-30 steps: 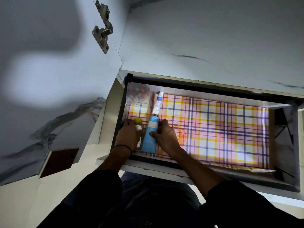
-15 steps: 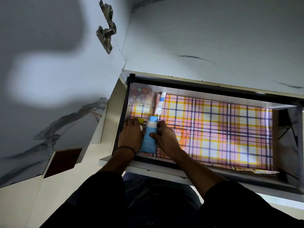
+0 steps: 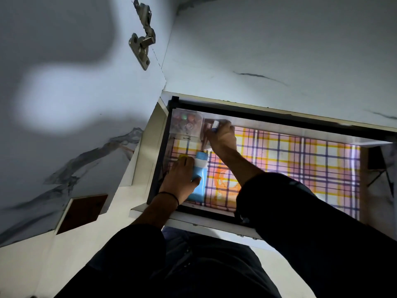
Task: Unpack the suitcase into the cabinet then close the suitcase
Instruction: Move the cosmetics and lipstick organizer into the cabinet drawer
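Left hand (image 3: 182,177) palm down; right hand (image 3: 221,136) forward, apparently pinching.

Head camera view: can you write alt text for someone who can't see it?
Two hands arrange items in an open cabinet compartment lined with plaid paper. The right hand grips a small white-capped tube at the back beside a clear box; the left hand rests on a blue tube near the front.

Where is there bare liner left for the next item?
The plaid liner lies bare from the right forearm across to the drawer's right wall. The left end is crowded: clear box in the back corner, right hand on a small white tube beside it, left hand on the blue tube.
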A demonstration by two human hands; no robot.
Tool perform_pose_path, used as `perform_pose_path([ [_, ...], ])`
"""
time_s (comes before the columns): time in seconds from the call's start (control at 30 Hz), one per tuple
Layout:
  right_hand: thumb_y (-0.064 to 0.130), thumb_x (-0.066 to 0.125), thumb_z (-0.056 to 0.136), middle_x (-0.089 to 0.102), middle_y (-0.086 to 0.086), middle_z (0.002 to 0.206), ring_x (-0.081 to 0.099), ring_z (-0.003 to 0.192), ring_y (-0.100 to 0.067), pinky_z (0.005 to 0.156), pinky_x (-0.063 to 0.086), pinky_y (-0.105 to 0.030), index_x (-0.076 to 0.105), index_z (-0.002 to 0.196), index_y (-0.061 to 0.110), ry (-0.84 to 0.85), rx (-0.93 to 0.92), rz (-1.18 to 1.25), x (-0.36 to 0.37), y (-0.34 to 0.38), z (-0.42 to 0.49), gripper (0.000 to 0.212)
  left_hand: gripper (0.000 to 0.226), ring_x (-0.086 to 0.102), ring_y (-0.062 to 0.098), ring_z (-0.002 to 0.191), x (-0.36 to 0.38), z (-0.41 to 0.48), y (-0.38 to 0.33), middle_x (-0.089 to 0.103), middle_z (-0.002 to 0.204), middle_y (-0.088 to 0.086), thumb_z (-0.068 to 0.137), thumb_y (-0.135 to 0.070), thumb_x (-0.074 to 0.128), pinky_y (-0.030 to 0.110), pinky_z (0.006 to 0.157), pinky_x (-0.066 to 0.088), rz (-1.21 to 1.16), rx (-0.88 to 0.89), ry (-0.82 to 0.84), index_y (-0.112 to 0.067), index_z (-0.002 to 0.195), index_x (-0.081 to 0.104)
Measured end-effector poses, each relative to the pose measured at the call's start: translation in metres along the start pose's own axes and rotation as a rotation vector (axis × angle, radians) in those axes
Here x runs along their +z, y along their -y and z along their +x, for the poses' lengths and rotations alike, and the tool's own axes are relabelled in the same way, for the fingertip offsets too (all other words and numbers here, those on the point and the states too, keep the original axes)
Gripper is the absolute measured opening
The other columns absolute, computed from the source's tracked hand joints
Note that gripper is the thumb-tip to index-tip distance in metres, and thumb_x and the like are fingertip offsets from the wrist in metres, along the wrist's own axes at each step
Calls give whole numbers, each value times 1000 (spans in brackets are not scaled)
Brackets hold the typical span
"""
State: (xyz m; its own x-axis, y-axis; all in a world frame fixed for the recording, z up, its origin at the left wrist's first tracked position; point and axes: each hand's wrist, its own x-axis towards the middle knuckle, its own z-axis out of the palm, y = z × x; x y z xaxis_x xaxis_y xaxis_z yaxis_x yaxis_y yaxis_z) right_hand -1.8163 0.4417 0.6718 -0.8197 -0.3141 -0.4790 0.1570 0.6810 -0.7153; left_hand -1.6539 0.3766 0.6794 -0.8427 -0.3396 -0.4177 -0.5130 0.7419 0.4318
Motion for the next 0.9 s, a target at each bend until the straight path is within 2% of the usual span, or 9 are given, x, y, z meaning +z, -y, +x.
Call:
perform_pose_path([
  [0.13, 43, 48, 101, 44, -19, 134, 54, 119, -39, 87, 47, -41, 34, 136, 4, 10, 62, -242, 10, 17, 6, 54, 49, 54, 32, 114, 1, 2, 2, 49, 129, 12, 88, -27, 66, 42, 90, 49, -5, -4, 0, -7, 128, 47],
  [0.3, 39, 78, 82, 54, -11, 119, 61, 104, -26, 84, 57, -40, 46, 127, 5, 67, 86, -277, 0, 3, 10, 65, 46, 56, 29, 112, 2, 1, 6, 52, 125, 9, 86, -28, 70, 39, 89, 48, -63, -25, -23, -9, 124, 51],
  [0.37, 36, 81, 80, 60, -4, 102, 63, 89, -20, 72, 57, -34, 55, 113, 8, 104, 96, -297, -14, -2, 8, 50, 46, 57, 27, 110, 2, 1, 6, 52, 123, 8, 85, -28, 72, 40, 88, 50, -89, -27, -32, -10, 122, 51],
  [0.47, 24, 76, 87, 60, 0, 79, 59, 64, -11, 51, 46, -22, 58, 97, 5, 169, 101, -225, -39, -17, -6, 28, 46, 57, 26, 109, 2, 1, 6, 53, 121, 9, 84, -26, 73, 39, 89, 51, -126, -14, -35, -9, 121, 51],
  [0.6, 16, 74, 89, 69, -5, 69, 63, 46, -10, 44, 52, -22, 66, 94, 6, 379, 123, -94, -61, -47, -37, 13, 46, 55, 26, 112, 1, 4, 5, 52, 123, 10, 85, -24, 72, 41, 92, 49, -131, -26, -8, -9, 123, 50],
  [0.7, 15, 74, 88, 73, -10, 75, 70, 56, -17, 52, 58, -27, 69, 96, 4, 432, 184, -1, -55, -66, -67, 14, 44, 54, 27, 113, 2, 5, 5, 51, 124, 10, 86, -25, 71, 42, 92, 49, -125, -21, 1, -9, 122, 50],
  [0.8, 13, 75, 87, 75, -13, 83, 74, 69, -26, 64, 63, -40, 68, 102, 5, 343, 218, 107, -40, -78, -83, 18, 45, 54, 27, 114, 1, 5, 4, 51, 124, 10, 87, -25, 71, 42, 93, 49, -117, -23, 9, -9, 122, 49],
  [0.83, 13, 74, 88, 75, -12, 85, 74, 69, -25, 63, 63, -40, 66, 103, 7, 325, 222, 126, -37, -79, -86, 18, 45, 54, 26, 114, 1, 5, 4, 51, 124, 10, 87, -25, 70, 42, 94, 48, -113, -24, 10, -9, 123, 49],
  [0.9, 15, 73, 89, 72, -5, 87, 72, 68, -17, 53, 59, -26, 61, 106, 12, 308, 201, 110, -30, -84, -91, 21, 46, 53, 26, 114, 1, 4, 2, 51, 125, 10, 87, -25, 70, 41, 94, 47, -107, -23, 5, -10, 124, 49],
])
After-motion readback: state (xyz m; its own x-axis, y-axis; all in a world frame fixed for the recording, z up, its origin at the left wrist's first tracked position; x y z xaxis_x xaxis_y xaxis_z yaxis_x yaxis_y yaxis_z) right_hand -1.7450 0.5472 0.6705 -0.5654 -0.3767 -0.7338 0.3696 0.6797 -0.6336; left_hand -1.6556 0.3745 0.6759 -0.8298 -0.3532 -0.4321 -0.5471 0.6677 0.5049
